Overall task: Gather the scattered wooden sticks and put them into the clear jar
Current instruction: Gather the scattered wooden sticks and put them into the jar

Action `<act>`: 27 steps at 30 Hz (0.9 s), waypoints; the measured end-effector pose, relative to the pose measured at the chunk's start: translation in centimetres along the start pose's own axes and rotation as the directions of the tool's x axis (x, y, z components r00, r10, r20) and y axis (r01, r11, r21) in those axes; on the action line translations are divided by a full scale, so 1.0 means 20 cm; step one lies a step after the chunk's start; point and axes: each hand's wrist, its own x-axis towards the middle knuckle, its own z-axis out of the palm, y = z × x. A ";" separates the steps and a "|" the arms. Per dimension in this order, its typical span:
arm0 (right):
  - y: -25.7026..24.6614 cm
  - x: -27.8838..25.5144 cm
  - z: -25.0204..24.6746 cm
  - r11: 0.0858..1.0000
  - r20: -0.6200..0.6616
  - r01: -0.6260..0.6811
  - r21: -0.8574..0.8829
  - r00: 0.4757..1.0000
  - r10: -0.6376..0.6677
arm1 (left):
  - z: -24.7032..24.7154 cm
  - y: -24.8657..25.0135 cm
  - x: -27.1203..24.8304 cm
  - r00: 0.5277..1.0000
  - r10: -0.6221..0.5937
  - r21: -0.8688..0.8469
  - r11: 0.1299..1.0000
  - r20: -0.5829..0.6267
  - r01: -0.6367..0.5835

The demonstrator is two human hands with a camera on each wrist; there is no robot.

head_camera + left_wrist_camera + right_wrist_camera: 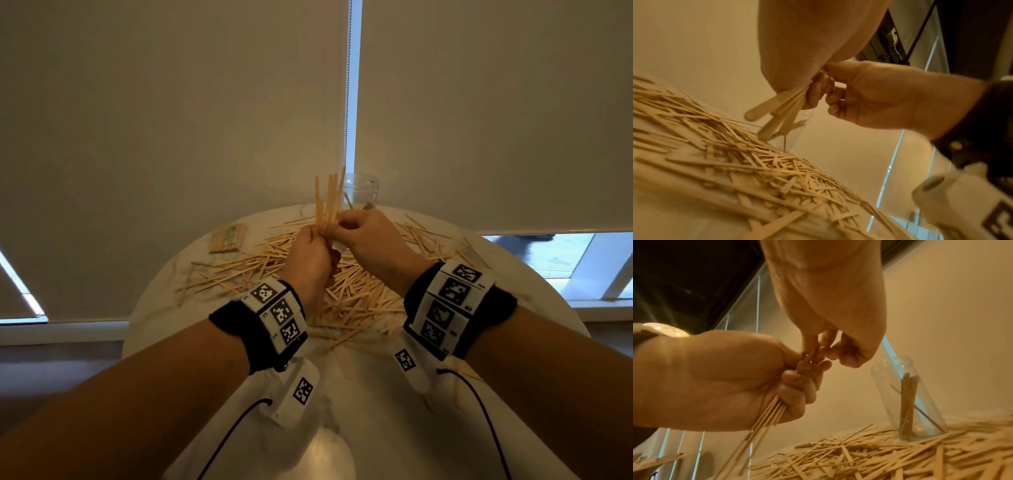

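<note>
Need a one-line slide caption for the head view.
Left hand grips a bundle of sticks upright while right hand pinches it, before the jar.

Matt pale wooden sticks (pixel 356 291) (flat, smooth); glossy clear jar (pixel 361 190)

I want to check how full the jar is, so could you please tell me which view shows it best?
The right wrist view: the jar stands whole and unblocked, a few sticks upright inside. In the head view the held sticks cover its left side. The left wrist view shows only a blurred part behind the sticks.
</note>
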 end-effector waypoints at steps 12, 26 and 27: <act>-0.10 0.06 -0.16 0.929 -0.233 0.138 -0.344 0.946 -0.227 | -0.09 0.00 -0.04 0.985 -0.055 0.195 0.980 0.163 0.023; -0.09 -0.08 -0.13 0.961 0.374 -0.132 -0.244 0.901 0.218 | -0.08 0.04 0.06 0.992 -0.008 -0.234 0.971 0.127 0.038; -0.07 -0.12 -0.11 0.950 0.483 -0.192 -0.246 0.825 0.292 | -0.08 0.05 0.07 0.997 -0.023 -0.296 0.954 0.079 0.046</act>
